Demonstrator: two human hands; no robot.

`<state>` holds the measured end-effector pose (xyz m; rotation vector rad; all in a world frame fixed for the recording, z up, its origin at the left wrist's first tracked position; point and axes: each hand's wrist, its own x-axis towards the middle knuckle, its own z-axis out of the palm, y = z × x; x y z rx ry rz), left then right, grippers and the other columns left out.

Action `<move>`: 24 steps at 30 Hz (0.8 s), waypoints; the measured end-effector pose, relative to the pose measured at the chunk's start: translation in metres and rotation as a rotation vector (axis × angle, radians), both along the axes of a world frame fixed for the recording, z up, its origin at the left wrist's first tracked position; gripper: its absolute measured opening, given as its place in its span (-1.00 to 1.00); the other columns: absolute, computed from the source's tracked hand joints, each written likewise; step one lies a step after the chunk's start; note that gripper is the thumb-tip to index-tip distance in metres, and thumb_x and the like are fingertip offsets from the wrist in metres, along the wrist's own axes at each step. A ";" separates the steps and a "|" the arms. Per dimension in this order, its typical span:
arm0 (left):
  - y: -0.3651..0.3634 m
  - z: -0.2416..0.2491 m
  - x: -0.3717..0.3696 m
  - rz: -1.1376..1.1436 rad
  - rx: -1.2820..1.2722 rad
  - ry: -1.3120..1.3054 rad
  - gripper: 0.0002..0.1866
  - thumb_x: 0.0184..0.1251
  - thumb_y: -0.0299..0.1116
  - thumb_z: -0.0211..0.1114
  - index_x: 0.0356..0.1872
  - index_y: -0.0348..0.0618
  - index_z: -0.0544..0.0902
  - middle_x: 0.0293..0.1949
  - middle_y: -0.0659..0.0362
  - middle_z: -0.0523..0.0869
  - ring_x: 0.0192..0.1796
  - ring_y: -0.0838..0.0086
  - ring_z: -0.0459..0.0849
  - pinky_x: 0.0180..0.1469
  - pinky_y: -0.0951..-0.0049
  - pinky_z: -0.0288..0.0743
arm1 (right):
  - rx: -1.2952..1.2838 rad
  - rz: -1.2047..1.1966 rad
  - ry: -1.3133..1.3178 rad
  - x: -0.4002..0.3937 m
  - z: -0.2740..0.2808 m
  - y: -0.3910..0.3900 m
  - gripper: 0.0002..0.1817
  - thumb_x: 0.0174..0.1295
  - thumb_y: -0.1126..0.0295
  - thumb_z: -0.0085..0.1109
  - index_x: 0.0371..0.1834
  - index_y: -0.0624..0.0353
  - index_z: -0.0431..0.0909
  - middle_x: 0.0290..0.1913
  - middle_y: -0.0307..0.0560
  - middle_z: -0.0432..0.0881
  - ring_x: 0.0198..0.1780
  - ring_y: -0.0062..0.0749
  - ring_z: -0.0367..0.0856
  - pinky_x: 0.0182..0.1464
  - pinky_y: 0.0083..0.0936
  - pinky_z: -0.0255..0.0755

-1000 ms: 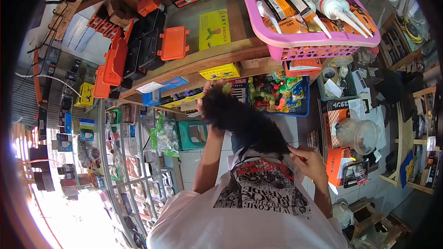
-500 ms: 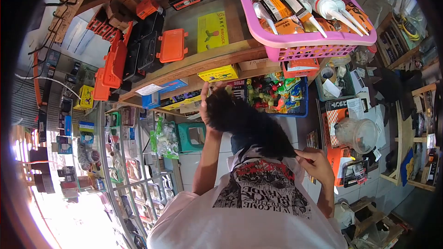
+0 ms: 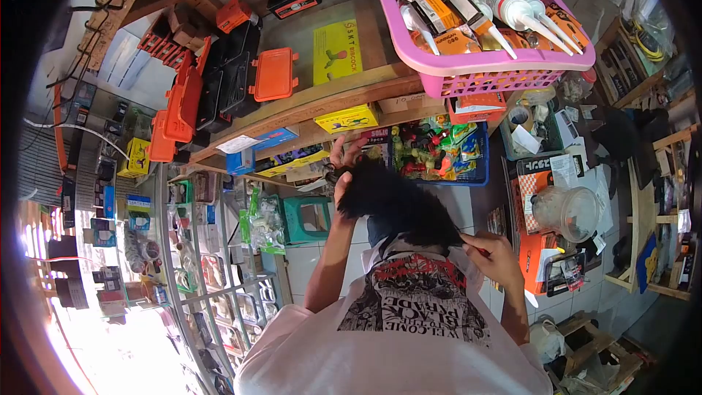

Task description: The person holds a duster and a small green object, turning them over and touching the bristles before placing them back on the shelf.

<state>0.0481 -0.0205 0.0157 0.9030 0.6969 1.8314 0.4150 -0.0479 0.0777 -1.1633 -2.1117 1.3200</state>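
Note:
A black feather duster (image 3: 398, 201) stretches across the front of my white printed shirt (image 3: 420, 296). Its narrow end goes into my right hand (image 3: 496, 257), whose fingers are wrapped round the handle; a bit of red shows there. My left hand (image 3: 346, 164) is raised at the bushy end, fingers spread and partly behind the feathers, with dark wisps against the palm. Just above it, a yellow box (image 3: 346, 118) sits under the wooden shelf edge.
A pink basket (image 3: 504, 62) of sealant tubes and small boxes stands on the shelf, near orange and black toolboxes (image 3: 274, 73). Below are a blue crate (image 3: 479, 175) of colourful packets, a green stool (image 3: 284, 221) and a clear tub (image 3: 564, 214). A metal-framed rack stands at left.
My left hand and the duster's bushy end have shifted slightly right and down, and the left fingers have spread. My right hand keeps its hold with little movement.

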 end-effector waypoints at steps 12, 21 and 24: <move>-0.012 -0.005 -0.010 -0.001 -0.056 -0.116 -0.11 0.32 0.02 0.34 0.60 0.06 0.15 0.46 -0.22 0.33 0.40 -0.04 0.50 0.41 -0.08 0.46 | -0.027 0.022 -0.030 0.004 0.002 0.005 -0.64 0.28 0.39 0.34 0.15 0.02 0.74 -0.43 -0.01 0.65 -0.53 -0.34 0.55 -0.40 -0.40 0.42; -0.015 0.000 -0.019 0.057 -0.104 -0.357 -0.21 0.39 0.21 0.17 0.49 -0.08 0.34 0.43 -0.19 0.41 0.42 -0.14 0.44 0.43 -0.13 0.38 | -0.072 0.023 0.012 0.008 0.005 0.010 -0.68 0.30 0.43 0.34 0.12 0.08 0.75 -0.40 -0.05 0.67 -0.50 -0.45 0.51 -0.41 -0.46 0.39; -0.012 0.024 -0.049 0.221 -0.082 -0.630 -0.24 0.43 0.28 0.02 0.39 -0.14 0.43 0.36 -0.25 0.49 0.40 -0.22 0.45 0.42 -0.14 0.41 | -0.149 -0.030 0.103 0.029 -0.008 0.010 -0.69 0.32 0.45 0.33 0.13 0.14 0.73 -0.41 -0.13 0.65 -0.47 -0.56 0.48 -0.40 -0.52 0.37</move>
